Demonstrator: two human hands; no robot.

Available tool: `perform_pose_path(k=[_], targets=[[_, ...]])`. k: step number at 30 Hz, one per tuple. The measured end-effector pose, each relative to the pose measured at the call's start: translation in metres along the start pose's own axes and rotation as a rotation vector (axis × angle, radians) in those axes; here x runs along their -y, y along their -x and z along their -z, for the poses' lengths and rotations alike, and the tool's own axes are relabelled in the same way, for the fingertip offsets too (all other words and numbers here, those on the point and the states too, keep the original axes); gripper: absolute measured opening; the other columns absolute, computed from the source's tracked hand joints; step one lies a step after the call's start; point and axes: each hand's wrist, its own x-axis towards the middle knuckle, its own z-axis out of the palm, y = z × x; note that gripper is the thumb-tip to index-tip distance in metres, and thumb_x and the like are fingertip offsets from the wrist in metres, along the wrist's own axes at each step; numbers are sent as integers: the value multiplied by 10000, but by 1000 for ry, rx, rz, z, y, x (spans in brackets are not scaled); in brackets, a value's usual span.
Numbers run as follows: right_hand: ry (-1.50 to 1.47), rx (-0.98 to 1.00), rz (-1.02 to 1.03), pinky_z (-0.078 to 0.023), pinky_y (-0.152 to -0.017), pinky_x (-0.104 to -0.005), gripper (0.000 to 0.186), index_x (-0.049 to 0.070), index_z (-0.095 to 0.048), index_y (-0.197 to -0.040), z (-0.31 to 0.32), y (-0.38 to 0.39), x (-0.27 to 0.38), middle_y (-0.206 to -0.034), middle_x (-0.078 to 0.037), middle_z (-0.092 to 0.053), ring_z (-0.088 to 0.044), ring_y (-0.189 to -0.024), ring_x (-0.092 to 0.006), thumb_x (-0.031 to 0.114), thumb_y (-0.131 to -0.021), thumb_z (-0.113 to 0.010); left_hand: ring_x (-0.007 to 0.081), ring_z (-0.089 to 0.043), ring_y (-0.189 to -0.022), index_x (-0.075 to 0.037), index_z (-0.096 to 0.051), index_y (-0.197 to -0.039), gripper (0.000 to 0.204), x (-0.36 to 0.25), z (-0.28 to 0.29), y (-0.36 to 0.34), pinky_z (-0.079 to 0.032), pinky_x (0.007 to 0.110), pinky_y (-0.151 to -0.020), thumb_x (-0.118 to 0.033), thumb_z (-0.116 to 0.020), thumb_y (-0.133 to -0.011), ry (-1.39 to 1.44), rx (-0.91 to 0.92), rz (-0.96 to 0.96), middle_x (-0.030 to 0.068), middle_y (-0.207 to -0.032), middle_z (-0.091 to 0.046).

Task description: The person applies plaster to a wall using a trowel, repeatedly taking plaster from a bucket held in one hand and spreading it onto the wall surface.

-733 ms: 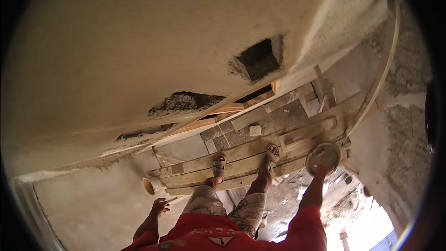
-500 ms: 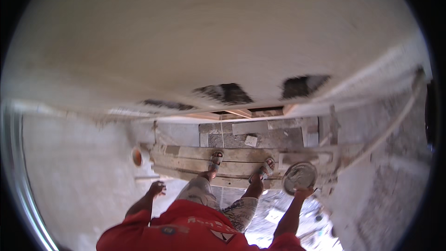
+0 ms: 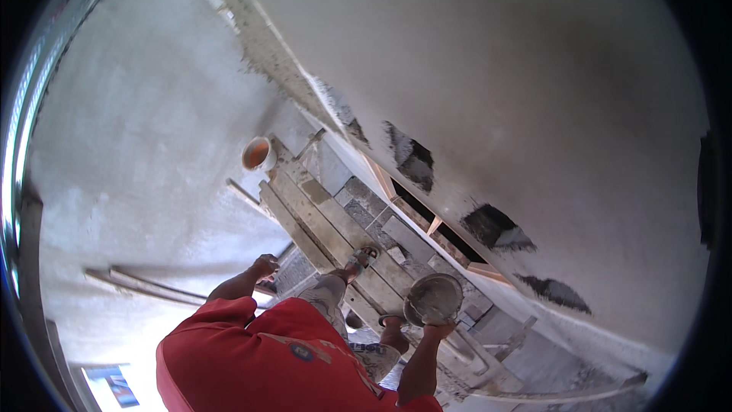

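Observation:
My right hand [image 3: 440,329] grips the near rim of a round, shallow pan [image 3: 433,301] holding wet grey mortar, held over the plank platform. My left hand [image 3: 265,265] hangs out to the left beside the planks, its fingers loosely bent, with nothing visible in it. I stand in sandals on the wooden planks [image 3: 335,223]. In front of me rises a smooth plastered wall [image 3: 534,69] with several rough, dark unplastered patches [image 3: 496,226] along its lower part.
A white bucket [image 3: 259,154] with an orange inside stands at the far left end of the planks. A wooden frame [image 3: 435,225] is set low in the wall. Long poles [image 3: 145,284] lean at the left wall. Blocks and rubble lie below the planks.
My view has turned left, so the wall and planks now run slantwise. My right foot has moved along the planks. The pan stays in my right hand.

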Motion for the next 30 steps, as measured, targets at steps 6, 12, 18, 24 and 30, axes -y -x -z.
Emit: perform_pose_path(k=[6, 12, 18, 24, 30], targets=[[-135, 257, -280, -478, -885, -469, 425, 116, -585, -1129, -87, 54, 32, -1155, -90, -562, -564, -1061, -270, 369, -786, -583, 278, -692, -768, -11, -602, -1185, 326, 84, 26, 9, -611, 351, -564, -139, -629, -887, 25, -20, 98, 182, -1009, -668], [266, 323, -160, -474, -899, -460, 512, 74, -575, -1198, -144, 73, 37, -1205, -130, -554, -563, -1075, -284, 392, -798, -608, 244, -674, -832, -18, -619, -1149, 330, 118, 20, 23, -599, 355, -557, -145, -673, -850, 255, -2, 313, 148, -970, -669], [657, 517, 24, -444, -939, -479, 542, 75, -536, -1269, -164, 91, 4, -1239, -116, -530, -528, -1122, -283, 398, -835, -576, 282, -684, -795, -54, -546, -1146, 250, 202, 39, -27, -600, 415, -527, -155, -560, -919, 270, 123, 92, 178, -1042, -653], [757, 492, -173, -458, -887, -444, 551, 42, -544, -1248, -217, 132, 13, -1160, -126, -561, -569, -1014, -289, 320, -783, -648, 290, -686, -829, -44, -557, -1133, 270, 151, 74, -85, -601, 445, -557, -149, -584, -885, 471, 32, 326, 165, -997, -653], [1092, 696, -55, -458, -879, -439, 543, 37, -545, -1232, -334, 154, -18, -1145, -125, -564, -570, -1002, -286, 304, -773, -656, 298, -689, -862, -34, -569, -1119, 291, 116, 114, -124, -602, 474, -587, -142, -609, -852, 491, -33, 329, 151, -953, -654]])
